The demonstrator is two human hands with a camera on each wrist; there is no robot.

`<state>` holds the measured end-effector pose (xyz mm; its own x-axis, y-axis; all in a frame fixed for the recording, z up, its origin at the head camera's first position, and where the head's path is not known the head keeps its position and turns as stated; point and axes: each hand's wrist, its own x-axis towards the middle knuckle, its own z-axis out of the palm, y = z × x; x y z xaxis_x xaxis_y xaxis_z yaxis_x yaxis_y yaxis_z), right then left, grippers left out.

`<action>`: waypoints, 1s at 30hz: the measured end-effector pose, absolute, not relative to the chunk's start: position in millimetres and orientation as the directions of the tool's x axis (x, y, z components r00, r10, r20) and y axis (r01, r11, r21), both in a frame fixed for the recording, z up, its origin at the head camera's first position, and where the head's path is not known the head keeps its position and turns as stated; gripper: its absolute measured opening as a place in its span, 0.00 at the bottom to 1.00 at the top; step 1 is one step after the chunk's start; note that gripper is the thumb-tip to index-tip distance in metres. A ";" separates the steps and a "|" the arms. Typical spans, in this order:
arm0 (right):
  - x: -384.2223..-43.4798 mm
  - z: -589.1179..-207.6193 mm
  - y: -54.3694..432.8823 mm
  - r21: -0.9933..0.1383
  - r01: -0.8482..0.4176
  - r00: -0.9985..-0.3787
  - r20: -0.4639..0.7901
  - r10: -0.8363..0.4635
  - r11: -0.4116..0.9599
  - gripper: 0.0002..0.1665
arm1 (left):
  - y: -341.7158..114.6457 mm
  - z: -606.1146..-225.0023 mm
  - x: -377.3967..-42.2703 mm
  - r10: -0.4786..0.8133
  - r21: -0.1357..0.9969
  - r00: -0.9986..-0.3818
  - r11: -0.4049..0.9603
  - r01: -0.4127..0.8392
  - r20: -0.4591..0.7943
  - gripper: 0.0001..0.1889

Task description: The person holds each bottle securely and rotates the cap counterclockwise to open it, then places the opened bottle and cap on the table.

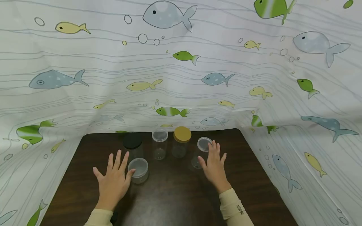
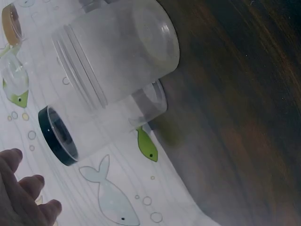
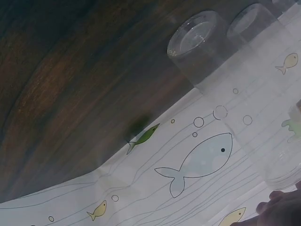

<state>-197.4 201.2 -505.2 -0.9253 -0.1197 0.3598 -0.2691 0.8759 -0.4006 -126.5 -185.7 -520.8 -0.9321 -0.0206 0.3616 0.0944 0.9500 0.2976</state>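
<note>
Fingers spread, my left hand (image 1: 112, 185) is beside a short clear jar with a whitish lid (image 1: 139, 175). Whether the thumb touches that jar, I cannot tell. Just behind stands a jar with a black lid (image 1: 133, 142), seen also in the left wrist view with its dark lid (image 2: 55, 136). My right hand (image 1: 215, 169) has its fingers extended and partly covers a tall clear jar with a pale lid (image 1: 204, 145). In the right wrist view a clear jar (image 3: 202, 47) shows its base, with fingertips (image 3: 277, 195) near its top end. Neither hand holds anything.
Between the hands, farther back, stand a tall clear jar with a white lid (image 1: 160, 146) and a jar with a yellow lid (image 1: 181, 146). The dark wooden table (image 1: 175, 201) ends at a white fish-printed cloth (image 1: 181, 94) at the back and sides.
</note>
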 end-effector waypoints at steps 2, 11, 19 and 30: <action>-199.2 -504.3 200.7 -0.403 -0.261 -0.929 0.353 -0.114 0.877 0.46 | -186.7 -520.1 -126.5 -0.019 0.299 -0.930 0.949 0.098 0.368 0.41; -206.6 -510.2 200.7 -0.525 -0.215 -0.948 0.316 -0.046 0.823 0.55 | -191.0 -521.1 -124.5 -0.043 0.317 -0.929 0.945 0.082 0.367 0.39; -219.5 -523.7 199.0 -0.815 -0.096 -0.975 0.194 0.112 0.572 0.67 | -194.3 -524.7 -121.6 -0.048 0.351 -0.938 0.933 0.080 0.342 0.38; -232.8 -546.7 196.3 -0.914 -0.116 -0.965 0.196 0.173 0.388 0.65 | -202.1 -532.2 -117.0 -0.063 0.346 -0.938 0.936 0.063 0.341 0.42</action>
